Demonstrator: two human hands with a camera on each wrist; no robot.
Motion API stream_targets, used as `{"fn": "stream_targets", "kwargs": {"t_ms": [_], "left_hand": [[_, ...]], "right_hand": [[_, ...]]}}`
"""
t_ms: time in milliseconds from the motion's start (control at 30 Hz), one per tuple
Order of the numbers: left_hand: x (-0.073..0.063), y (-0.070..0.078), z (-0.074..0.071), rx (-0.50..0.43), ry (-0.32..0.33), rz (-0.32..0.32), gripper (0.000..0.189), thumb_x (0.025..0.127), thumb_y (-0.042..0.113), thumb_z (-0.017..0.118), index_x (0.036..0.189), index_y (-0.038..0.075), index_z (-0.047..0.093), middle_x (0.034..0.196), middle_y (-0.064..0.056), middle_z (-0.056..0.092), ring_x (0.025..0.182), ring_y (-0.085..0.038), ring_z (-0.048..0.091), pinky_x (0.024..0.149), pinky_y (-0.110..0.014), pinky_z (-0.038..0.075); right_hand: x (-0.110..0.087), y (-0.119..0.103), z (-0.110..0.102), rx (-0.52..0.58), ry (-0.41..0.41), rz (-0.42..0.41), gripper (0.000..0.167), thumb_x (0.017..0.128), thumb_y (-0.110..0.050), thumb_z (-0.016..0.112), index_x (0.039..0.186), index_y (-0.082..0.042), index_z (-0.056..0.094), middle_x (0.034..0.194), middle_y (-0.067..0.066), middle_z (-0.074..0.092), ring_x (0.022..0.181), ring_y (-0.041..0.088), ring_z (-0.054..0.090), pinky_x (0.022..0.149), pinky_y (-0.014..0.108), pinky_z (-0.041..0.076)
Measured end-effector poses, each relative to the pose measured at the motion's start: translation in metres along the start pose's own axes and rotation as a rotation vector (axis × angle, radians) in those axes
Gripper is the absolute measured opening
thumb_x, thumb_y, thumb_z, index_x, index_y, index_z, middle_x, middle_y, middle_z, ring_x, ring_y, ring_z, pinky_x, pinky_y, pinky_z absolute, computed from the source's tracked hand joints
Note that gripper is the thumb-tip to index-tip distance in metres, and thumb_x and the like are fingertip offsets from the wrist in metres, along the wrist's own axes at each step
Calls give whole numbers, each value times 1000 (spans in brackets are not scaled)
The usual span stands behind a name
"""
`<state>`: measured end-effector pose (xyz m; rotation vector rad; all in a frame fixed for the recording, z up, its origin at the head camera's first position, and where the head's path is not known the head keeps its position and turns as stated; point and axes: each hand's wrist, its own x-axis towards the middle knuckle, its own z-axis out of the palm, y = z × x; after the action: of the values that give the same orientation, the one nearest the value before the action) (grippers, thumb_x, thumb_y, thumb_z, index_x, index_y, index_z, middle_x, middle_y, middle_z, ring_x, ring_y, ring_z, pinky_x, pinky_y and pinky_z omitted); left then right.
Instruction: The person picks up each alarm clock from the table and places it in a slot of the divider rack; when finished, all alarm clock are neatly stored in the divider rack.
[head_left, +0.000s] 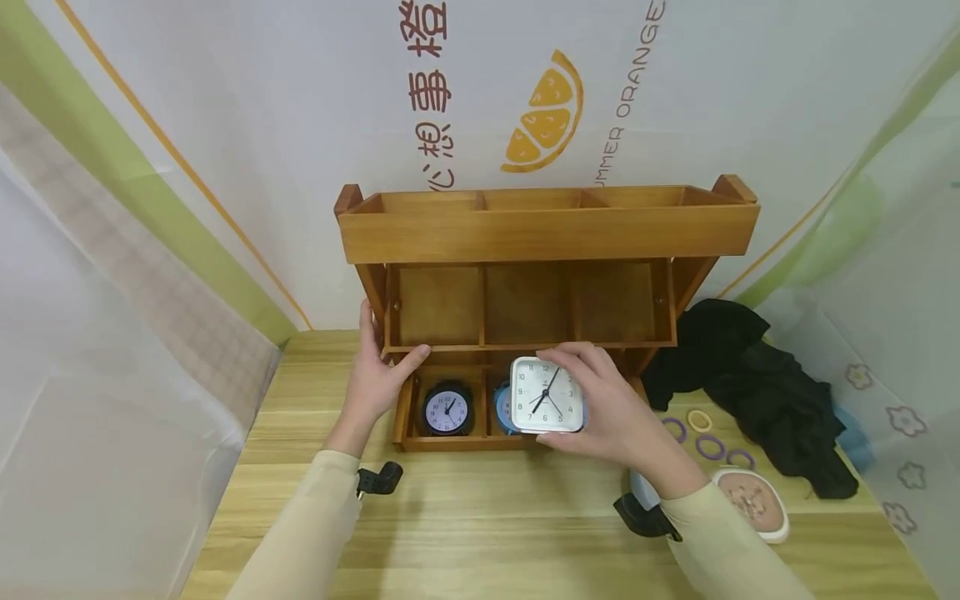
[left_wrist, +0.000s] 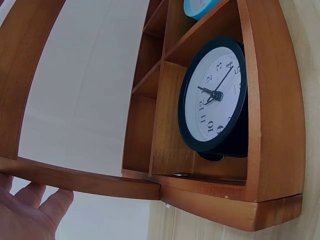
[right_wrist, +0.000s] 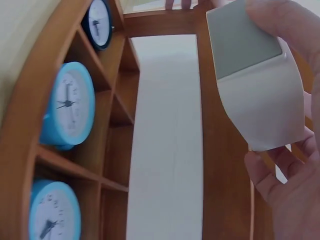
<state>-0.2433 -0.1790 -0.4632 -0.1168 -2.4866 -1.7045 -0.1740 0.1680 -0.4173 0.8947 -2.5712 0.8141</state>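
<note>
My right hand (head_left: 603,404) pinches a white square alarm clock (head_left: 545,394) by its side, its dial facing up toward the head camera. The right wrist view shows its grey back. This clock is in front of the lower tier of a wooden three-tier rack (head_left: 547,237). A black round alarm clock (head_left: 447,412) sits in the lower left compartment. Blue round alarm clocks, one in the middle (right_wrist: 75,102) and one on the right (right_wrist: 55,210), sit in the other lower compartments, mostly hidden in the head view. At the rack's left side, my left hand (head_left: 375,375) holds the side post between fingers and thumb.
To the right of the rack lies a crumpled black cloth (head_left: 750,392). Purple and cream rings (head_left: 710,447) and an oval pink-topped item with a white rim (head_left: 753,504) lie nearer on the wooden table (head_left: 480,533). A printed white curtain (head_left: 300,108) hangs behind.
</note>
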Motion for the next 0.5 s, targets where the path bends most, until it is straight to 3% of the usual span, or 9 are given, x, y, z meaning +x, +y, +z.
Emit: {"fn": "stream_targets", "kwargs": {"t_ms": [333, 500], "left_hand": [[-2, 0, 0, -19, 17, 32, 117, 95, 40, 78, 168, 31, -12, 173, -11, 13, 158, -33, 19, 121, -60, 29], [-1, 1, 1, -33, 10, 45, 115, 96, 35, 78, 167, 31, -12, 172, -11, 17, 157, -32, 22, 120, -59, 31]], "right_hand": [[26, -10, 5, 79, 3, 7, 102, 65, -35, 101, 152, -16, 51, 147, 7, 46, 128, 24, 43, 95, 44, 54], [35, -12, 11, 109, 45, 3, 103, 64, -28, 103, 152, -14, 51, 148, 7, 45, 129, 25, 43, 94, 44, 55]]}}
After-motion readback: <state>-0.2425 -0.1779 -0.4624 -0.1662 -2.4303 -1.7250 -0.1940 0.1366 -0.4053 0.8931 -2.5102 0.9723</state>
